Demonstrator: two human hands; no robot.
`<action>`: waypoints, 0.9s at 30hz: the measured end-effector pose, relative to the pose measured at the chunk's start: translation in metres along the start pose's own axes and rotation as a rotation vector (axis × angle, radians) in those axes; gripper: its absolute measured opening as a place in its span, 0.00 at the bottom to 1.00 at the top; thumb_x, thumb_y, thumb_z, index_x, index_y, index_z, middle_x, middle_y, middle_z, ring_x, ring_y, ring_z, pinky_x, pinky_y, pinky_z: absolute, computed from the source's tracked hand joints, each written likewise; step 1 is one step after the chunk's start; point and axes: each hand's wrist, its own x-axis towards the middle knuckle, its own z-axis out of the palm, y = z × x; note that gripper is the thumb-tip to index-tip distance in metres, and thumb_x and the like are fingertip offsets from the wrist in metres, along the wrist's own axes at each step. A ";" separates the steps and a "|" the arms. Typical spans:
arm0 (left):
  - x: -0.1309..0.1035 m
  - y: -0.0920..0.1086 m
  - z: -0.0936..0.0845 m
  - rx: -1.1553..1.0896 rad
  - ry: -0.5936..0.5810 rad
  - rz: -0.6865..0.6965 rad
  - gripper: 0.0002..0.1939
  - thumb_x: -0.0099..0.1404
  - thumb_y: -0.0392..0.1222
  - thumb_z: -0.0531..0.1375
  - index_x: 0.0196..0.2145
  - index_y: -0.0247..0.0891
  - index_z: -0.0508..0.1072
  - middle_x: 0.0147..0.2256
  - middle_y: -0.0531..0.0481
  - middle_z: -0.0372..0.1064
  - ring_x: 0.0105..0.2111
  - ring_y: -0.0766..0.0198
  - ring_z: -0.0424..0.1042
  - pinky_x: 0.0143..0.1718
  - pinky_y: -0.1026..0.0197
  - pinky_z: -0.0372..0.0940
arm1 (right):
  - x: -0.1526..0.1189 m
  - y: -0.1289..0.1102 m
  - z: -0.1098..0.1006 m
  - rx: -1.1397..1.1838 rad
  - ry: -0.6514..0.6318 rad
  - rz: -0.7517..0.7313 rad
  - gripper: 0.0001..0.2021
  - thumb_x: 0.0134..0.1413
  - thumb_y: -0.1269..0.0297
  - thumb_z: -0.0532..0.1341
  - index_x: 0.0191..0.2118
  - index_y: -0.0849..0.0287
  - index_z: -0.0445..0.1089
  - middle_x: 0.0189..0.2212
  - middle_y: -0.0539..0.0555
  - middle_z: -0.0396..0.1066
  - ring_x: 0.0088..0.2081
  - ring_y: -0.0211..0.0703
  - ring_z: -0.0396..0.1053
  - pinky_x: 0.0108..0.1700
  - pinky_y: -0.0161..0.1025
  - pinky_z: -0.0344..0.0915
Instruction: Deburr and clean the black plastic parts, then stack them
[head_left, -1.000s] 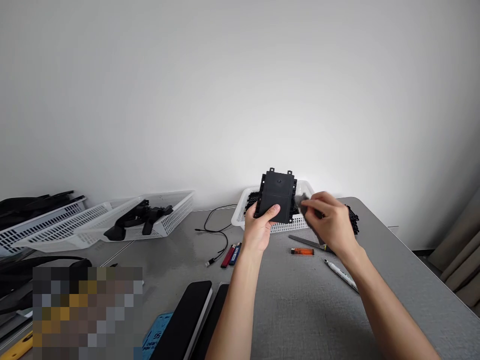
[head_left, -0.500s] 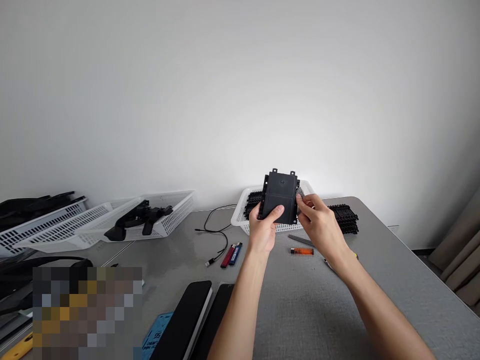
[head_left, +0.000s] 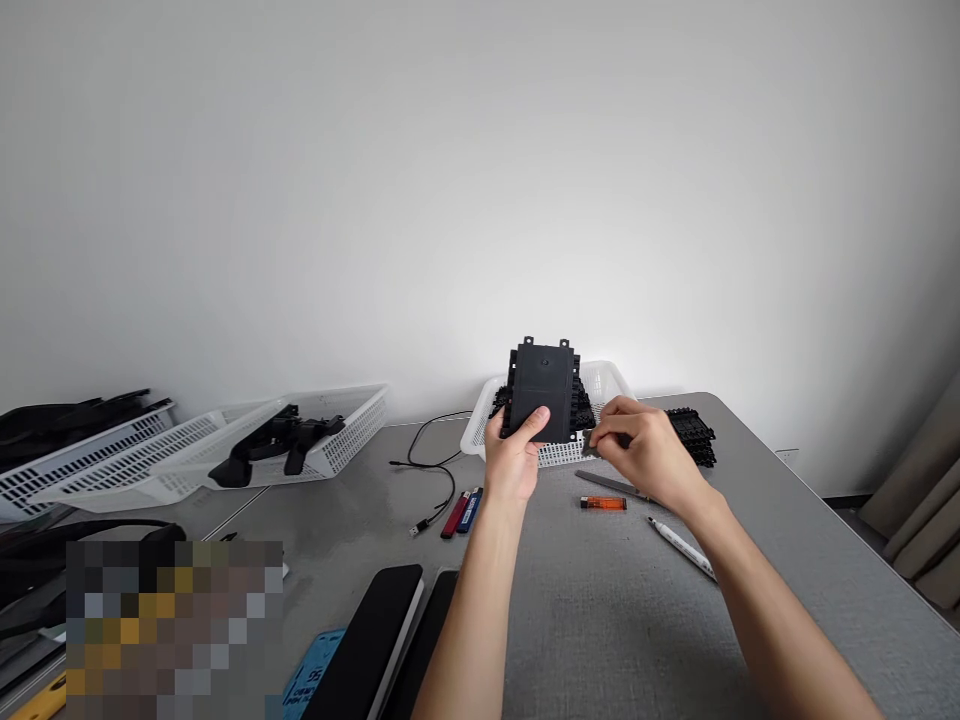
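Note:
My left hand (head_left: 514, 450) grips a flat black plastic housing (head_left: 544, 390) by its lower left part, thumb across its face. The housing stands tilted up, with two small tabs on its top edge and clips along its sides. My right hand (head_left: 637, 445) is closed just right of the housing's lower corner, apart from it. Between its fingertips is a small grey scrap (head_left: 590, 442), mostly hidden; its material is unclear. Behind the housing stands a white plastic basket (head_left: 611, 378) with black plastic parts in it. Below the right hand lie an orange lighter (head_left: 603, 503) and a flat grey file-like strip (head_left: 611, 484).
A white marker (head_left: 681, 548) lies near my right forearm. Stacked black parts (head_left: 694, 435) sit at the right. Left of my arm are a red lighter (head_left: 454, 514), a blue lighter (head_left: 470, 510), a black cable (head_left: 427, 462) and a basket (head_left: 360, 425) holding black parts.
My right hand has moved down, away from the housing's right edge, with the grey scrap. The housing and left hand have shifted slightly left. The marker shows more fully.

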 end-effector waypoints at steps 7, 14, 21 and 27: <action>-0.008 -0.001 0.003 0.082 -0.139 -0.083 0.20 0.42 0.40 0.77 0.34 0.36 0.80 0.34 0.47 0.80 0.34 0.58 0.78 0.38 0.58 0.72 | 0.006 0.011 -0.003 -0.109 0.585 0.100 0.16 0.62 0.69 0.54 0.45 0.56 0.79 0.38 0.58 0.71 0.30 0.41 0.67 0.30 0.40 0.65; -0.008 -0.007 0.010 0.060 -0.102 -0.032 0.21 0.41 0.41 0.76 0.35 0.36 0.79 0.36 0.47 0.80 0.37 0.55 0.78 0.43 0.55 0.72 | 0.000 0.010 0.026 -0.153 0.307 0.000 0.20 0.63 0.71 0.52 0.54 0.56 0.75 0.39 0.59 0.69 0.33 0.42 0.68 0.33 0.39 0.67; 0.004 0.002 -0.004 0.001 0.039 -0.021 0.20 0.39 0.37 0.77 0.32 0.35 0.79 0.33 0.49 0.79 0.32 0.61 0.77 0.35 0.60 0.71 | -0.005 0.000 0.029 0.016 -0.021 -0.030 0.16 0.57 0.75 0.54 0.42 0.59 0.79 0.36 0.55 0.72 0.31 0.39 0.71 0.35 0.36 0.67; 0.005 0.002 -0.005 0.003 0.027 -0.002 0.22 0.42 0.39 0.76 0.37 0.38 0.79 0.41 0.45 0.80 0.40 0.57 0.79 0.42 0.58 0.73 | -0.004 0.013 0.032 -0.078 0.062 0.227 0.14 0.54 0.77 0.55 0.34 0.60 0.78 0.35 0.56 0.75 0.30 0.41 0.71 0.32 0.36 0.63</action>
